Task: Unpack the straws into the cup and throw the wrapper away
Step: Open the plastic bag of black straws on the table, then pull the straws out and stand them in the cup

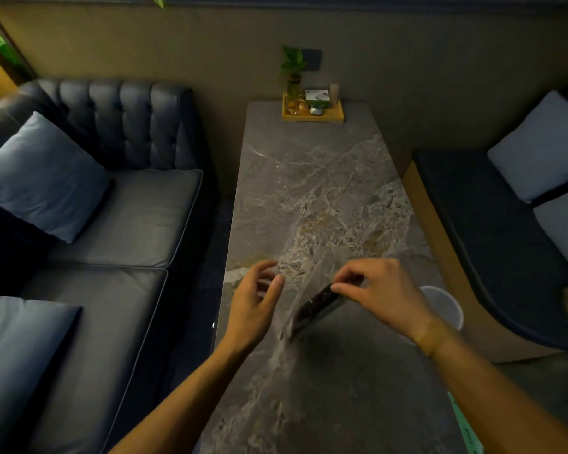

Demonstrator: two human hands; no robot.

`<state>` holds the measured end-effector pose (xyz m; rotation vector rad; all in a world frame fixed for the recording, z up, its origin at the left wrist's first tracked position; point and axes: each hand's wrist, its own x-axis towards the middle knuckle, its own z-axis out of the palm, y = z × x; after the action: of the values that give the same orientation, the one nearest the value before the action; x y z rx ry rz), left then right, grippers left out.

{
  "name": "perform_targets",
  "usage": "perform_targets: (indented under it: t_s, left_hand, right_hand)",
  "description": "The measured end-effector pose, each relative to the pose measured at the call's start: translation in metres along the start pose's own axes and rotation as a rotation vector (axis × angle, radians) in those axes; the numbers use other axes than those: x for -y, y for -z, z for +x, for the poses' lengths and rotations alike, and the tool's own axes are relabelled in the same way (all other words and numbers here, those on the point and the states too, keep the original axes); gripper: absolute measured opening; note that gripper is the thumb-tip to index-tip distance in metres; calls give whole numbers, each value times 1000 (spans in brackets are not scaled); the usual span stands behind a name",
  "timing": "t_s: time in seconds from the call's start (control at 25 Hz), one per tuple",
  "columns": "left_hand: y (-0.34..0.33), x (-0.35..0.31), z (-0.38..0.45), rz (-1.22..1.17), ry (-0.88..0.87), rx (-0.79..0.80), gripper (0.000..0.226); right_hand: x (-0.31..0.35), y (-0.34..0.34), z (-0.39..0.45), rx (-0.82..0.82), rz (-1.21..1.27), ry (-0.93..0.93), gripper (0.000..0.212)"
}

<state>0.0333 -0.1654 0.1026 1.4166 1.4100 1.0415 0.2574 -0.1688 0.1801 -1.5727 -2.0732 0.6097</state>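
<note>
two hands over table (312, 178) | right hand (379, 294) pinches straw pack (315, 306) | left hand (254, 301) loose

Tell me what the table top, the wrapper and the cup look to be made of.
Table top: polished marble or a marble-look slab, grey with pale veins and glare.
Wrapper: thin clear plastic film, glossy and crinkled, around the dark straws.
Cup: translucent whitish, probably plastic; mostly hidden by the right hand.
</note>
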Motion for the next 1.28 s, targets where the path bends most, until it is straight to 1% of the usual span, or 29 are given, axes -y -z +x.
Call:
perform_targets:
  t_s: [0.04,0.12,0.16,0.2,0.24,0.28,0.32,0.36,0.44,0.48,0.56,0.68,0.76,0.92,1.04,1.24,1.28]
  left_hand:
    - [2,14,-7,13,60,51,24]
    - [6,46,-24,13,210,261,29]
    - [7,62,-32,36,278,366,38]
    - [7,79,-38,101,325,432,49]
    - [6,93,-41,187,345,449,57]
    - [5,105,-40,263,347,429,59]
    - [2,112,-38,293,343,392,55]
    - [-2,117,-34,280,335,348,44]
    - [-8,117,-26,235,290,277,15]
    - [-11,115,-22,207,266,253,6]
    - [-13,111,-17,142,238,215,10]
    - [-11,100,-14,-30,270,154,5]
    - [-11,91,-14,-108,263,98,6]
    - [-14,65,-15,-223,193,25,17]
    - [-16,42,-16,-252,142,6,21]
    - [-20,-3,-15,-260,68,9,11]
    - [-21,-11,-15,-253,60,6,12]
  right_hand:
    - [0,1,4,-21,42,-34,8]
    - [-1,3,11,-42,105,-92,8]
    - [-1,3,14,-43,124,-111,8]
    - [0,4,16,-46,137,-123,8]
    - [0,4,17,-52,144,-134,8]
    - [1,5,18,-62,149,-143,7]
    - [1,7,19,-73,155,-152,6]
    - [1,10,19,-86,167,-162,6]
    - [-1,18,18,-121,208,-192,6]
    - [-4,25,16,-140,226,-216,6]
    - [-13,41,12,-170,283,-279,5]
    - [-32,65,-2,-193,431,-376,9]
    - [-46,78,-15,-197,506,-429,13]
    - [-77,95,-43,-222,587,-531,13]
    - [-98,101,-59,-224,615,-576,14]
    - [-129,103,-71,-206,683,-618,18]
    - [-134,101,-72,-207,693,-620,19]
